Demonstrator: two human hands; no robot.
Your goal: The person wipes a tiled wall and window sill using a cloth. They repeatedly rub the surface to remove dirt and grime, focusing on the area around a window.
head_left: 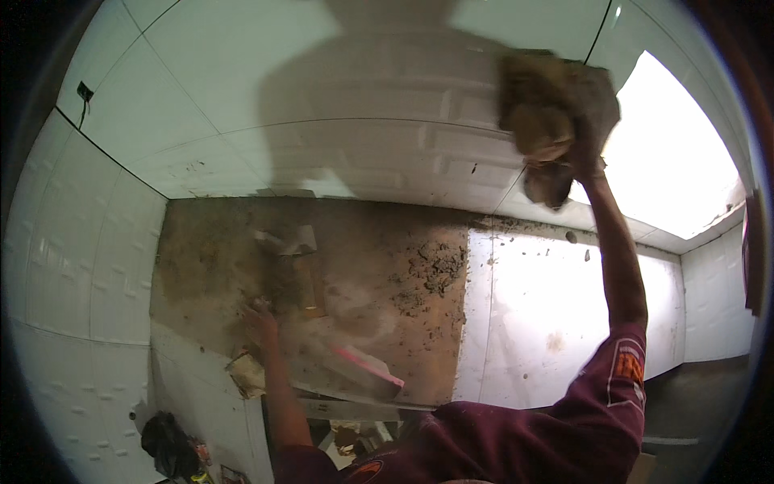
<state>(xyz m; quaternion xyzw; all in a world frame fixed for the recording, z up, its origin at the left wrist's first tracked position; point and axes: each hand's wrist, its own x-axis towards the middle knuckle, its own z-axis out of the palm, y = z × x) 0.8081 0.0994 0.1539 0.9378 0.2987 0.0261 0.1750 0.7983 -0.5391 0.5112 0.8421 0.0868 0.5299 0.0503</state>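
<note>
My right hand (586,151) is raised at the tiled wall (387,145), gripping a bunched brown cloth or sacking (538,103). Motion blurs the cloth, which hangs in lumps beside the bright window opening (671,151). Lower down, my left hand (260,320) is over the dusty brown slab (363,302), its blurred fingers apart and nothing visible in them. Whether it touches the slab is unclear through the haze. Close by lie pale broken pieces (296,240), a brown strip (313,284) and a pink-edged piece (369,366).
Dark crumbly mortar (441,266) is scattered towards the white tiled section (538,314). A pale scrap (247,375) sits beside my left forearm. At lower left is a black plastic bag (166,444). Wires hang from a wall box (84,91) at upper left.
</note>
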